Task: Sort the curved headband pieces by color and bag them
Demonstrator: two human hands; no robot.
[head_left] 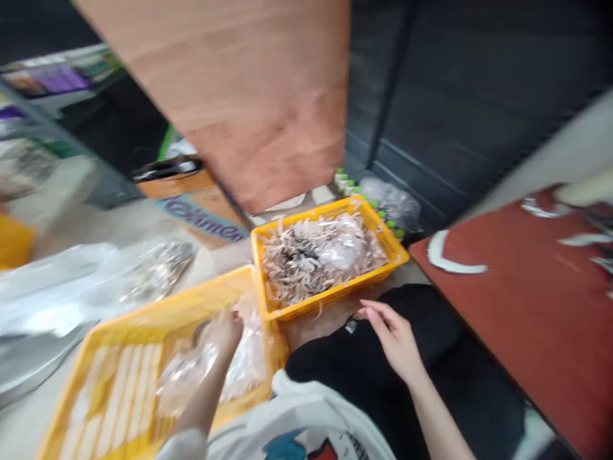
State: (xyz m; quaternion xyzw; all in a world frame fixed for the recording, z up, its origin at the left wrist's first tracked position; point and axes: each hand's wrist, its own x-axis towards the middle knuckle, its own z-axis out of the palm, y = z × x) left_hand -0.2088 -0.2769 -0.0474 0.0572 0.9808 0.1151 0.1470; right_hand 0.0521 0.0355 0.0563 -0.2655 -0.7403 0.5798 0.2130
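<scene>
My left hand is over the near yellow basket, closed at clear plastic packets; blur hides exactly what its fingers hold. More clear packets lie in the right part of that basket. My right hand hovers above my dark-clothed lap, its thumb and fingertips drawn together; anything between them is too small to make out. Beyond my hands stands a second yellow basket, filled with thin pale strips and a clear plastic bundle.
A reddish-brown table at the right bears a white curved piece. White plastic bags lie at the left. A large brown board and a cardboard box stand behind the baskets, near green-capped bottles.
</scene>
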